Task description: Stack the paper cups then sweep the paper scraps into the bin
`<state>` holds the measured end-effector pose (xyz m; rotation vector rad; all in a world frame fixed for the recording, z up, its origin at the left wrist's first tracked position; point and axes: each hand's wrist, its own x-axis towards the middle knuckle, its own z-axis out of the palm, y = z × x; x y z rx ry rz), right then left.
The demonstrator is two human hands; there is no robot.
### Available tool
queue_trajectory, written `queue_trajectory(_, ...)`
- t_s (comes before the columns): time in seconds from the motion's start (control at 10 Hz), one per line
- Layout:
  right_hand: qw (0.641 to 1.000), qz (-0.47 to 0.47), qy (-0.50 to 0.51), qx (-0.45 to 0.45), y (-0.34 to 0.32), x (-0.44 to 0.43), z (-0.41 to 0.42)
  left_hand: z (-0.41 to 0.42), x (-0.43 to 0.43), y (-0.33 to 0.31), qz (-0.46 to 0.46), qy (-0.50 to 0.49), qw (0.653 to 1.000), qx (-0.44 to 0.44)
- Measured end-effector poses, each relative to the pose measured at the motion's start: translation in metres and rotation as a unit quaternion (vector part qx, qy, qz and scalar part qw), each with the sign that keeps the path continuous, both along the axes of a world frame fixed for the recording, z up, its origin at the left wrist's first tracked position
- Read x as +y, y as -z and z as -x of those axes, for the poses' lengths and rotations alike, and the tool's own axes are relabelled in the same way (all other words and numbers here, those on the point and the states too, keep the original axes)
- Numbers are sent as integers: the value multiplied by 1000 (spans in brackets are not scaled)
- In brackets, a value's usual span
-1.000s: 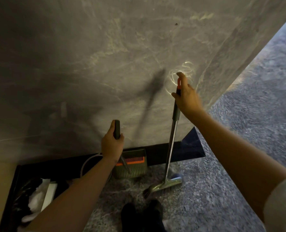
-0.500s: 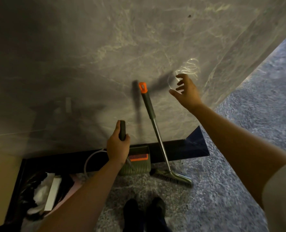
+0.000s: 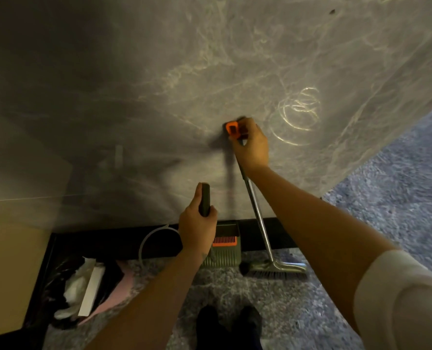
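1. The right hand (image 3: pixel 251 147) curls around the top of the broom (image 3: pixel 256 210), under its orange cap, keeping the brush head on the carpet (image 3: pixel 386 210), ready to sweep.
2. The left hand (image 3: pixel 197 229) grips the dustpan (image 3: pixel 225 251) handle, standing it at the carpet's far edge beside the brush.
3. White pieces in the bin (image 3: pixel 54 286) at left are perhaps the paper scraps (image 3: pixel 75 286).

Indoor room, kind unclear, veined stone-look wall (image 3: pixel 159 92), speckled carpet (image 3: pixel 399 203), bin (image 3: pixel 54 279)

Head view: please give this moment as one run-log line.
left hand: holds dustpan | right hand: grips broom | bristles: on floor
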<state>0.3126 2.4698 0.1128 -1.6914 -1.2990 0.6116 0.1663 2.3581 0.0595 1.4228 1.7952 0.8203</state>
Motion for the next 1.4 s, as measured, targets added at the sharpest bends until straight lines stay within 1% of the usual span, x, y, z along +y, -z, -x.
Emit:
queue_trajectory(0.1, 1000, -16, -11, -12, -3, -6, -12, 2, -1, 2, -7, 4, 1000, 1)
queue_trajectory(0.2, 996, -22, -36, -82, -8, -14, -30, 4, -2, 3, -11, 7, 1000, 4)
queue_trajectory(0.3, 991, -24, -26, -127, -14, -19, -51, 3, -2, 4, -8, 6, 1000, -1)
queue_trajectory(0.4, 992, -4, -6, -127, -19, -24, -72, 2, -4, 4, -7, 9, 1000, 0)
queue_trajectory(0.5, 993, 0, 41, -112, -24, -28, -94, 5, -6, 4, -8, 10, 1000, 0)
queue_trajectory(0.6, 991, 13, 65, -114, -28, -27, -105, 8, -7, 4, -9, 9, 1000, 2)
queue_trajectory(0.7, 989, 39, 63, -127, -30, -23, -105, 9, -8, 2, -16, 10, 1000, 6)
queue_trajectory(0.9, 976, 38, 76, -198, -28, -26, -96, 5, -7, -5, 7, 15, 1000, 11)
queue_trajectory(1.2, 969, 50, 81, -228, -35, -26, -85, 10, -10, -18, 54, 30, 998, 5)
queue_trajectory(1.4, 972, 52, 84, -212, -41, -24, -79, 14, -8, -27, 40, 49, 997, 51)
